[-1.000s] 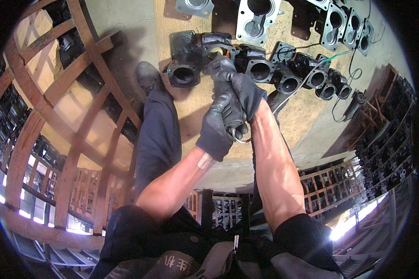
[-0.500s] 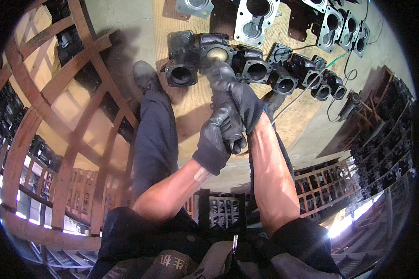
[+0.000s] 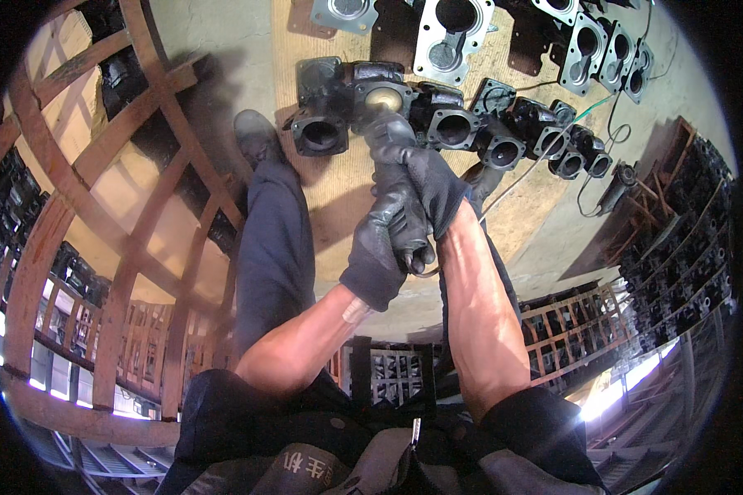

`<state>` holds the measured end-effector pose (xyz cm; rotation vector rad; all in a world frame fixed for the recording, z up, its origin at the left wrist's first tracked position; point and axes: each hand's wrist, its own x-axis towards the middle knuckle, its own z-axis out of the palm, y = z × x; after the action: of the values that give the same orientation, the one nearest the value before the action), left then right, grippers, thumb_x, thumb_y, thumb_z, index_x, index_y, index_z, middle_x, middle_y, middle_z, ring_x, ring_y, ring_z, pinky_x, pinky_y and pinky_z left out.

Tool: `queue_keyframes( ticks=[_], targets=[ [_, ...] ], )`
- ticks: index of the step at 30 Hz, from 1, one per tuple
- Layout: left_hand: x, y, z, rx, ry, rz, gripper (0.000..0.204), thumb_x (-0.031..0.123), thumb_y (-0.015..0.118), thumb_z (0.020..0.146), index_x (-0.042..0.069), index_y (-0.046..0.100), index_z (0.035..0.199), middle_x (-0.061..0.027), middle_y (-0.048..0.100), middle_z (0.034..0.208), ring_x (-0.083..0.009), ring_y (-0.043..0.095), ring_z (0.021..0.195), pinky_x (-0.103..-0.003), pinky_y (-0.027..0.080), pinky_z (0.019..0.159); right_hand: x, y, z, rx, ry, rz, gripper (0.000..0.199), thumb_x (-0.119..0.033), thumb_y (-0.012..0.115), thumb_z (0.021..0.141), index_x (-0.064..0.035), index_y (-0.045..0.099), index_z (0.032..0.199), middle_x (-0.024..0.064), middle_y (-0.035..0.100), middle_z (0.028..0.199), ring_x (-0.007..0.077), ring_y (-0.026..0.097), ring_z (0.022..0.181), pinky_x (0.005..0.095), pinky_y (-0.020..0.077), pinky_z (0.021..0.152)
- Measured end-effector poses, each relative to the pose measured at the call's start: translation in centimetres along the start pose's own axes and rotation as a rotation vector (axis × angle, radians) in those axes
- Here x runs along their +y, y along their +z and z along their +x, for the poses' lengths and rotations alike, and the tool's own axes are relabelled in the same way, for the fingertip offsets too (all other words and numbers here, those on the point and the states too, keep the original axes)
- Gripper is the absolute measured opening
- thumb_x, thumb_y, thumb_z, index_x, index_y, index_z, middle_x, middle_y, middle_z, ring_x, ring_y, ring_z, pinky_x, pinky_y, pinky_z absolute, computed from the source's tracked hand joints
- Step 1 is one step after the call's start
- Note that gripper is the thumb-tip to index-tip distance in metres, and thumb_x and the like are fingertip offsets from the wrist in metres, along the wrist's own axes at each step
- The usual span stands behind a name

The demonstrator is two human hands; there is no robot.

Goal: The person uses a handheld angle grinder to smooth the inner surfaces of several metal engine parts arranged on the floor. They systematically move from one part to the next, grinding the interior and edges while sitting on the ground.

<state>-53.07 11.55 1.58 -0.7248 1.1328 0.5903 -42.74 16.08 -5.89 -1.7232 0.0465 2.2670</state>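
Observation:
Both my hands wear black gloves and grip a dark corded electric grinder (image 3: 418, 257). My left hand (image 3: 373, 246) is wrapped round its rear part, near where the cord leaves. Farther forward, my right hand (image 3: 428, 180) closes over the body. The tool's front end points away from me at the round opening of a black cast metal housing (image 3: 360, 97); that opening looks pale and brassy. My glove and the tool hide the exact contact. Left of this housing sits another black casting (image 3: 319, 134) with a square flange, and on its right stands a similar one (image 3: 454, 129).
Several more black castings (image 3: 504, 153) run off to the right on a tan board (image 3: 338, 210). Beyond them lie flat silver-faced plates (image 3: 454, 37) with round holes. A thin cable (image 3: 512, 188) crosses the board. Brown slatted crates (image 3: 144, 107) stand at the left, stacked dark parts (image 3: 677, 239) at the right.
Little differs. The tool and both gloved hands have shifted very slightly, still aimed at the same housing; the castings appear to stay in place.

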Motion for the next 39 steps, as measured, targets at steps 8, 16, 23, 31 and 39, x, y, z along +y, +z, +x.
queue_keyframes(
  ticks=[8,16,23,31,39],
  targets=[
    [1.4,0.7,1.9,-0.026,0.008,0.006,0.026,0.032,0.048,0.092,0.008,0.059,0.092,-0.0055,0.063,0.071,-0.0212,0.059,0.046,-0.032,0.049,0.036,1.6,-1.6,3.0,-0.049,-0.129,-0.117,0.033,-0.021,0.065,0.076,0.0026,0.057,0.097,0.0123,0.059,0.076,0.0234,0.061,0.061,0.0341,0.0528,0.057],
    [0.9,-2.4,4.3,-0.044,-0.093,0.069,0.033,0.034,0.05,0.094,0.006,0.057,0.11,-0.0071,0.067,0.092,-0.0199,0.065,0.066,-0.036,0.055,0.049,0.9,-1.0,2.6,-0.042,-0.039,-0.027,0.025,-0.018,0.064,0.077,0.0008,0.058,0.092,0.009,0.058,0.073,0.0209,0.059,0.06,0.0321,0.052,0.057],
    [0.1,-2.5,3.4,-0.08,-0.026,0.106,0.024,0.029,0.054,0.092,0.006,0.059,0.101,-0.0046,0.065,0.079,-0.0178,0.062,0.059,-0.032,0.054,0.05,2.9,-2.4,2.6,-0.115,-0.166,-0.127,0.031,-0.021,0.062,0.08,0.003,0.056,0.098,0.0124,0.059,0.079,0.0242,0.062,0.066,0.0354,0.0541,0.063],
    [0.5,-0.7,1.7,0.019,-0.038,0.062,0.024,0.026,0.055,0.091,0.006,0.057,0.103,-0.0074,0.063,0.081,-0.0215,0.063,0.063,-0.031,0.052,0.05,-0.1,0.0,-0.6,-0.113,0.228,0.407,0.05,-0.029,0.056,0.085,0.0015,0.045,0.123,0.0199,0.06,0.095,0.0304,0.063,0.082,0.0399,0.055,0.075],
    [-0.1,-1.7,1.3,-0.007,-0.053,0.015,0.023,0.025,0.056,0.09,0.006,0.057,0.102,-0.0059,0.063,0.079,-0.0185,0.061,0.061,-0.031,0.053,0.051,-0.1,0.4,-1.3,-0.073,0.241,0.374,0.044,-0.025,0.059,0.084,0.003,0.049,0.116,0.0174,0.06,0.091,0.0259,0.062,0.076,0.035,0.0547,0.069]
  ],
)
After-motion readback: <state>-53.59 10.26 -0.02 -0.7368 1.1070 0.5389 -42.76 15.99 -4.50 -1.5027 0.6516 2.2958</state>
